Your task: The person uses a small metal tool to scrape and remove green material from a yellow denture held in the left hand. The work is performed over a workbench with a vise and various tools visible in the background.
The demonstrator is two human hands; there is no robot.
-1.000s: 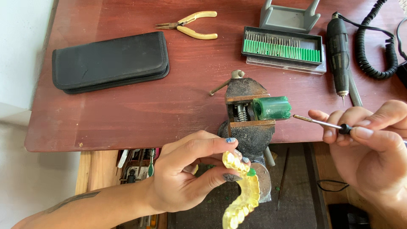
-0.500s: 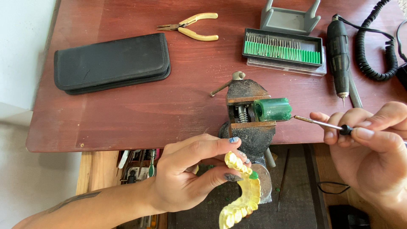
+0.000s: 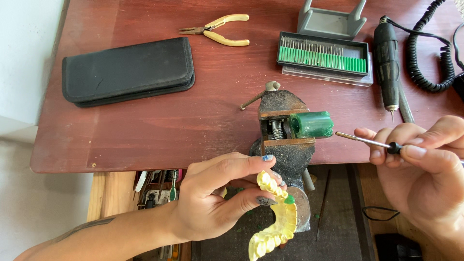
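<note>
Two hands at work. Left hand [image 3: 212, 200], below the table [image 3: 145, 140] edge: fingers pinching a yellow dental arch model [image 3: 275, 220] bearing a green wax spot. Green wax block [image 3: 311, 124] clamped in the small vise [image 3: 285, 133]. Right hand [image 3: 425, 164]: fingers pinching a thin metal pick [image 3: 365, 140], tip near the block. Judged step: wax pickup; next needs steady tip contact. Table reddish wood; pale floor left.

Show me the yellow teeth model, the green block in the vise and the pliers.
yellow teeth model [image 3: 278, 227]: head view, middle of its arch.
green block [image 3: 313, 124]: head view, its side face.
pliers [image 3: 227, 30]: head view, yellow handles.
</note>
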